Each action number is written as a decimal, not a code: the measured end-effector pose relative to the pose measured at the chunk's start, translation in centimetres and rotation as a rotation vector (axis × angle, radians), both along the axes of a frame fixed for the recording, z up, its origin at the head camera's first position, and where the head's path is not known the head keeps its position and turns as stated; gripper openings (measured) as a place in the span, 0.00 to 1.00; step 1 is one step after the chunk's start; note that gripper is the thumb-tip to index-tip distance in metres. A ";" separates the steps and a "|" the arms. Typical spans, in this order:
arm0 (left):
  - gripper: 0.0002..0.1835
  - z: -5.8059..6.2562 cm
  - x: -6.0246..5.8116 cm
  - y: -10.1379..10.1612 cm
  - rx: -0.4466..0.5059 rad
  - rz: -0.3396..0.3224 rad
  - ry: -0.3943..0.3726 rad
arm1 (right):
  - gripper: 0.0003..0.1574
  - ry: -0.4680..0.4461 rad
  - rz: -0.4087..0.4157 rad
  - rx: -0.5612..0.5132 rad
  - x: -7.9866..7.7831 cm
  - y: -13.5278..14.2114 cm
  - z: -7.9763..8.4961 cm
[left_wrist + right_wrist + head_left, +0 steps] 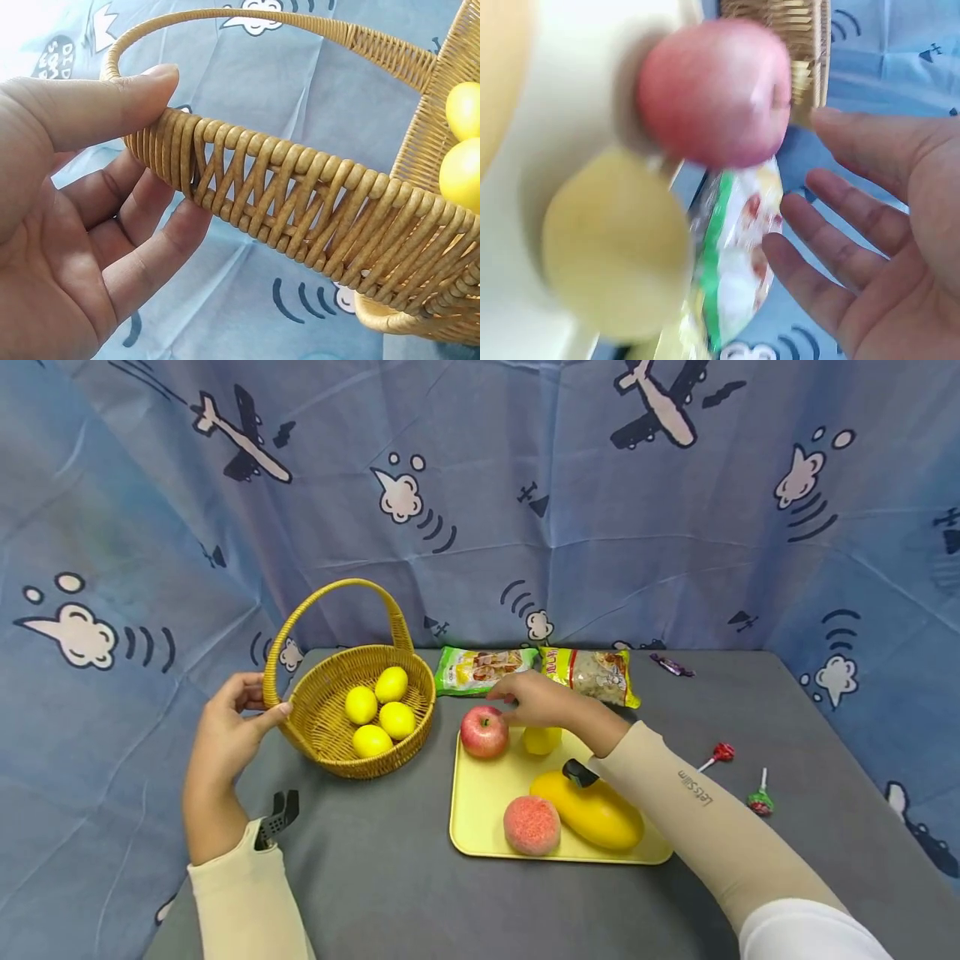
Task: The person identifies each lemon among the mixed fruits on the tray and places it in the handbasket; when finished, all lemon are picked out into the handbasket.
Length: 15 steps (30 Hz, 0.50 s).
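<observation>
A yellow woven basket (352,764) with a tall handle stands at the left, holding several lemons (371,742). My left hand (228,731) pinches the basket's handle (262,184) between thumb and fingers. On a pale yellow tray (476,839) lie a red apple (483,732), a yellow fruit (542,740), a large yellow mango-like fruit (592,810) and a pink fuzzy peach (532,826). My right hand (543,700) hovers just behind the apple, its fingers loosely extended and apart from the apple in the right wrist view. The right forearm partly hides the tray's right side.
Behind the tray lie a green-edged snack packet (480,670) and a yellow snack bag (592,675). A purple wrapped candy (672,665) and two lollipops, one red (723,752) and one green (761,802), lie to the right. A blue patterned curtain (465,485) hangs behind the grey table (375,877).
</observation>
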<state>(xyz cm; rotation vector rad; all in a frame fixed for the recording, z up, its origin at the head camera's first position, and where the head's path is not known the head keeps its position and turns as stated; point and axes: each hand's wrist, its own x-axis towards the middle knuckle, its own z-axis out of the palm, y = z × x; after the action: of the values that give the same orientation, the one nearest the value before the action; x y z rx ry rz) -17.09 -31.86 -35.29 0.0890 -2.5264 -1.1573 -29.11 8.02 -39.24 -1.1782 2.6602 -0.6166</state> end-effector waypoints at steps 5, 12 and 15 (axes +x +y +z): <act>0.24 -0.1 0.1 0.0 0.013 -0.015 0.010 | 0.29 -0.126 0.000 0.139 0.1 2.3 -0.4; 0.25 -0.1 0.1 -0.1 0.012 -0.014 0.006 | 0.33 -0.190 0.042 0.280 0.5 4.5 -1.7; 0.24 0.0 0.0 -0.2 0.013 -0.018 0.008 | 0.36 -0.219 0.018 0.296 0.8 5.1 -2.0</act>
<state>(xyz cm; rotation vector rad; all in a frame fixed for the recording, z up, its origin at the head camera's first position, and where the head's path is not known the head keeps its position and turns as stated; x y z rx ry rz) -17.09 -32.05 -35.28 0.0655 -2.5179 -1.1789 -28.35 13.11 -41.24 -0.9886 2.4482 -0.3119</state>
